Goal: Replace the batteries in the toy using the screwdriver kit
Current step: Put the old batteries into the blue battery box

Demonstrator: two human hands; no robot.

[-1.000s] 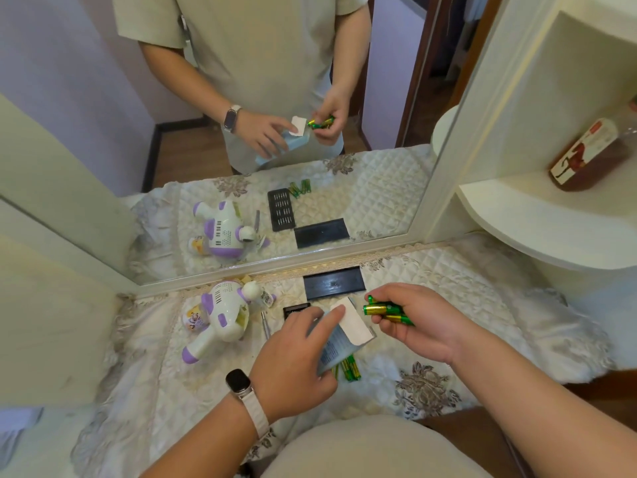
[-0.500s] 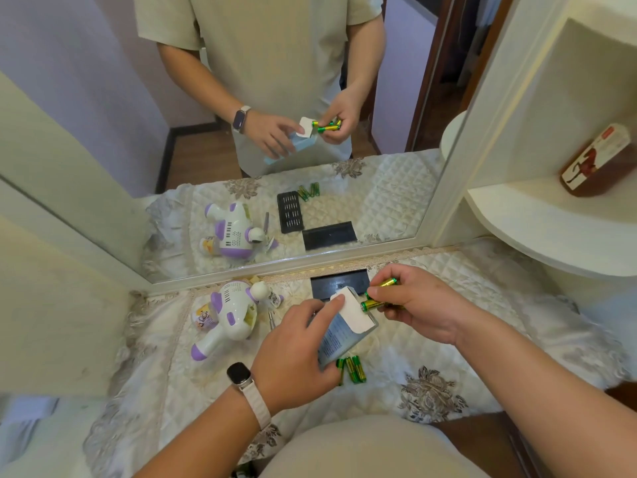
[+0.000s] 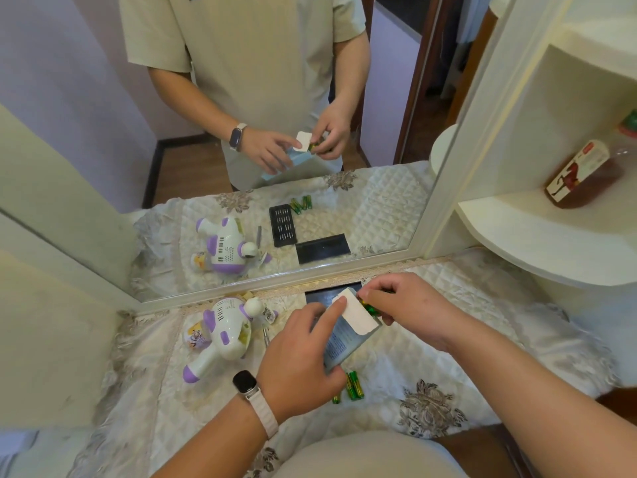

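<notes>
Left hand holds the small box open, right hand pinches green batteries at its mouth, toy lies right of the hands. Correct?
No: the head view shows the toy lying left of the hands. The rest stands: the left hand holds the box open, the right hand pinches green batteries at its mouth.

White-and-purple plastic toy (image 3: 224, 334) lies on its side at left; loose green cylindrical batteries (image 3: 353, 386) lie nearer; tilted open-flapped blue cardboard box (image 3: 339, 343) has further green batteries (image 3: 369, 307) at its mouth
</notes>
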